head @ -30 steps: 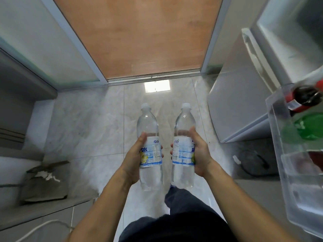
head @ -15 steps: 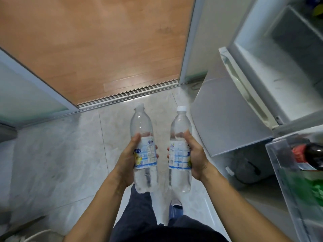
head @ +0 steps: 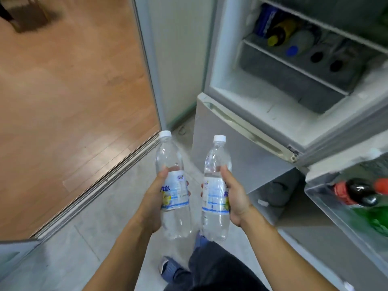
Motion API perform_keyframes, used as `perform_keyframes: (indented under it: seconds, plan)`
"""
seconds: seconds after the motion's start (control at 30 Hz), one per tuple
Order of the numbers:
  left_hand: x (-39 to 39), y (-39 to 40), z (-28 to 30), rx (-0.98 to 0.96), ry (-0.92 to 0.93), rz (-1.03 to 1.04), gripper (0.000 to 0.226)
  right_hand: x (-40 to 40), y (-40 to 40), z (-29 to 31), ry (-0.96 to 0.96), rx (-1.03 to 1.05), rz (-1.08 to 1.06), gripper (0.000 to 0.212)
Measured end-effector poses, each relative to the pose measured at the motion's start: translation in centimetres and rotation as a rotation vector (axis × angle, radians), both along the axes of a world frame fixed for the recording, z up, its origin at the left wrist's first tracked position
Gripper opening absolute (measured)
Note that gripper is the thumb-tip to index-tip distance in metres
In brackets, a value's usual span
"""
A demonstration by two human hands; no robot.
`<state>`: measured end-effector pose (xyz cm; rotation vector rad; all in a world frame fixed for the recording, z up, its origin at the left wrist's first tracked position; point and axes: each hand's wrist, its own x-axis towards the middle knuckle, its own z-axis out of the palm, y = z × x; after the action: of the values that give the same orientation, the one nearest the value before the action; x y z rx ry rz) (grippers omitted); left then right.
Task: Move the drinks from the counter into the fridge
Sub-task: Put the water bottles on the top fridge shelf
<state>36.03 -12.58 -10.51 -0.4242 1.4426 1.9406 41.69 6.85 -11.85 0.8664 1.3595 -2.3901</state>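
The left hand [head: 154, 203] grips one clear plastic water bottle [head: 173, 185] round its white-and-blue label; the right hand [head: 236, 198] grips a second clear water bottle [head: 216, 190] likewise. Both stand upright, side by side but apart, above the grey marble-tile floor [head: 100, 217]. A metal door track [head: 100, 181] divides tile from orange wood flooring [head: 69, 80]. At right, the open silver fridge [head: 262, 106] has bottles lying on its wire shelf [head: 294, 66]; its door bin [head: 336, 206] holds a dark cola bottle [head: 357, 192].

Both forearms extended forward, roughly parallel, bare. Left hand [head: 154, 198] wraps a clear water bottle [head: 173, 185] at the label, thumb up. Right hand [head: 236, 198] grips a second water bottle [head: 216, 190] likewise. Both held upright, hands level, near each other.
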Motion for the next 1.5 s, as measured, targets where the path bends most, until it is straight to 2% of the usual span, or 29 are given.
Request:
perform_keyframes:
  seconds: [0.13, 0.27, 0.33, 0.4, 0.47, 0.63, 0.73, 0.87, 0.93, 1.07, 1.23, 1.33, 1.5]
  plan:
    - [-5.2, 4.5, 1.0, 0.023, 0.008, -0.128, 0.055, -2.6, 2.6, 0.7, -0.001, 0.044, -0.159, 0.065]
    - [-9.6, 9.3, 2.7, 0.025, 0.055, -0.256, 0.074, -5.8, 5.8, 2.4, 0.083, 0.018, -0.262, 0.046]
    - [-11.6, 11.5, 3.8, 0.028, 0.096, -0.308, 0.077, -7.3, 7.5, 3.5, 0.099, 0.022, -0.314, 0.057]
    - [-13.7, 13.8, 5.4, 0.076, 0.133, -0.347, 0.069, -8.6, 9.5, 5.0, 0.137, 0.005, -0.373, 0.063]
    - [-15.6, 16.2, 6.9, 0.133, 0.152, -0.368, 0.058, -9.6, 11.6, 6.7, 0.202, 0.045, -0.404, 0.056]
    - [-19.8, 22.1, 11.1, 0.207, 0.187, -0.459, 0.053, -11.8, 16.3, 10.7, 0.317, 0.220, -0.472, 0.061]
    - [-22.0, 25.9, 13.9, 0.202, 0.283, -0.462, 0.049, -13.4, 18.7, 13.0, 0.350, 0.370, -0.561, 0.065]
    - [-24.5, 31.3, 17.2, 0.188, 0.553, -0.438, 0.035, -16.3, 21.5, 15.8, 0.355, 0.582, -0.727, 0.070]
    - [-26.1, 33.6, 18.5, 0.195, 0.650, -0.392, 0.034, -18.0, 23.0, 17.1, 0.380, 0.628, -0.822, 0.070]
    - [-30.3, 37.4, 20.3, 0.216, 0.799, -0.284, 0.029, -21.6, 26.0, 20.4, 0.456, 0.654, -0.986, 0.057]
    - [-35.8, 40.7, 22.7, 0.124, 0.972, -0.160, 0.033, -26.5, 30.0, 23.6, 0.580, 0.729, -1.059, 0.050]
    - [-38.3, 42.1, 23.4, 0.056, 1.053, -0.157, 0.039, -29.3, 32.0, 24.3, 0.553, 0.825, -1.069, 0.050]
    - [-40.5, 44.7, 23.2, 0.056, 1.148, -0.171, 0.045, -32.9, 35.1, 24.6, 0.530, 0.937, -1.029, 0.056]
